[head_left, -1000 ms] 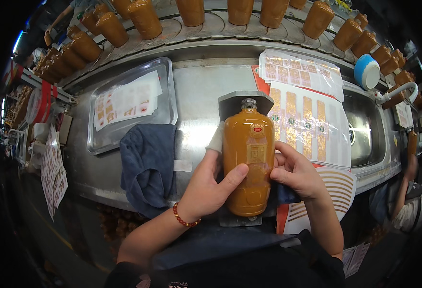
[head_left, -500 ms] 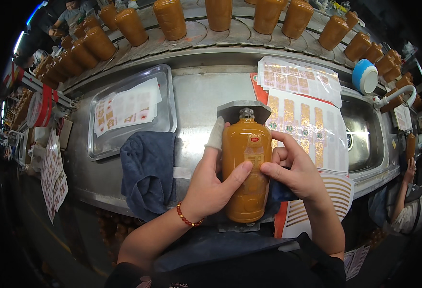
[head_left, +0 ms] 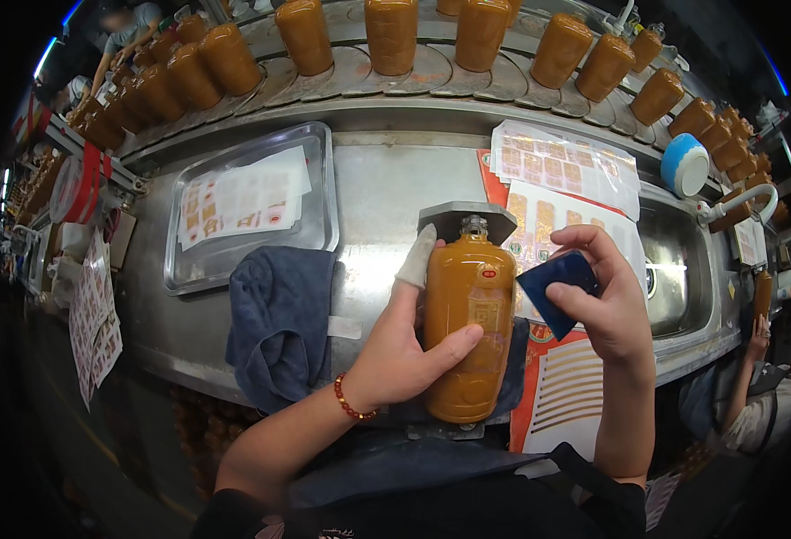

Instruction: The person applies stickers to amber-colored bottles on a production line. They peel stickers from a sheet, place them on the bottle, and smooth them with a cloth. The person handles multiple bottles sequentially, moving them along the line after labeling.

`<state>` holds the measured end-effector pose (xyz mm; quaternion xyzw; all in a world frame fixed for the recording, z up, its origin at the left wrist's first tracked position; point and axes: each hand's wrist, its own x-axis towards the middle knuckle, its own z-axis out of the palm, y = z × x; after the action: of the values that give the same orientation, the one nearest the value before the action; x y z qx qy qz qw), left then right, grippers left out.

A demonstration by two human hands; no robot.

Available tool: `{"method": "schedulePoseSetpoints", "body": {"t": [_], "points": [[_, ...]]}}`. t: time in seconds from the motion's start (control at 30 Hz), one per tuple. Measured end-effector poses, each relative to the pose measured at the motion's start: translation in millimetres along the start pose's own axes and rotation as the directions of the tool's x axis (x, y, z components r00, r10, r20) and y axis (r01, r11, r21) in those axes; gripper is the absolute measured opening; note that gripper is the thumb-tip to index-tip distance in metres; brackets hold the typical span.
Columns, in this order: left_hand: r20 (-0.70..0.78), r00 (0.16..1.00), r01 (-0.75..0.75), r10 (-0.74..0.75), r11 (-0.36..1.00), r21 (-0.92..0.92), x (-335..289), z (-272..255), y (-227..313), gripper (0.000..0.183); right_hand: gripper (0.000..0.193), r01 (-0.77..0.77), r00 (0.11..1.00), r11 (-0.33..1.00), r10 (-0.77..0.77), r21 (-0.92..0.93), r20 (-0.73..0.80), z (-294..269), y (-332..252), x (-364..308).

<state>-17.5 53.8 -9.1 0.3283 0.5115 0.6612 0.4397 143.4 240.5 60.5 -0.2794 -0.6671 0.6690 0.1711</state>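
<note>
An amber-brown glossy bottle [head_left: 469, 382] lies tilted in front of me, its clear neck against a grey metal holder [head_left: 502, 221]. My left hand [head_left: 400, 355] grips the bottle's left side, thumb across its front; one finger wears a white cover, and the other fingertips are hidden behind the glass. A small patterned decal [head_left: 487, 310] sits on the upper front of the bottle. Just right of it, apart from the glass, my right hand [head_left: 613, 310] pinches a flat dark-blue scraper [head_left: 557, 289] between thumb and fingers.
Decal sheets [head_left: 564, 162] lie at right beside a sink [head_left: 690, 310]. A metal tray [head_left: 180, 280] with more sheets and a blue cloth [head_left: 279, 314] are at left. Brown bottles [head_left: 391, 40] line a conveyor [head_left: 346, 90] at the back. Another person's hand [head_left: 757, 341] shows far right.
My right hand has moved off the bottle to the right and lifted the blue scraper into plain view. The left hand still holds the bottle. Bottles on the conveyor have shifted.
</note>
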Motion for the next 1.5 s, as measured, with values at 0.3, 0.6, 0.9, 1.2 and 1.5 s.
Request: {"method": "schedulePoseSetpoints", "body": {"t": [0.3, 0.6, 0.9, 1.2, 1.5], "points": [[-0.002, 1.000, -0.023, 0.023, 0.999, 0.030, 1, 1, 5, 0.097, 0.027, 0.222, 0.968, 0.900, -0.159, -0.375, 0.192, 34, -28, 19], [0.019, 1.000, -0.022, 0.020, 0.997, 0.078, 3, -4, 1, 0.096, 0.022, 0.203, 0.979, 0.919, -0.190, -0.339, 0.071, 22, -27, 46], [0.010, 0.999, -0.053, 0.053, 0.988, 0.143, 3, -4, -11, 0.100, 0.022, 0.320, 0.947, 0.841, -0.290, -0.437, 0.136, 22, -41, 18], [0.141, 0.936, -0.332, 0.324, 0.669, 0.665, -35, -9, -13, 0.136, 0.044, 0.591, 0.771, 0.471, -0.568, -0.655, 0.287, 42, -13, -28], [0.120, 0.888, -0.406, 0.443, 0.636, 0.657, -49, -2, -26, 0.135, 0.050, 0.617, 0.710, 0.265, -0.593, -0.741, 0.380, 47, -12, -33]]}}
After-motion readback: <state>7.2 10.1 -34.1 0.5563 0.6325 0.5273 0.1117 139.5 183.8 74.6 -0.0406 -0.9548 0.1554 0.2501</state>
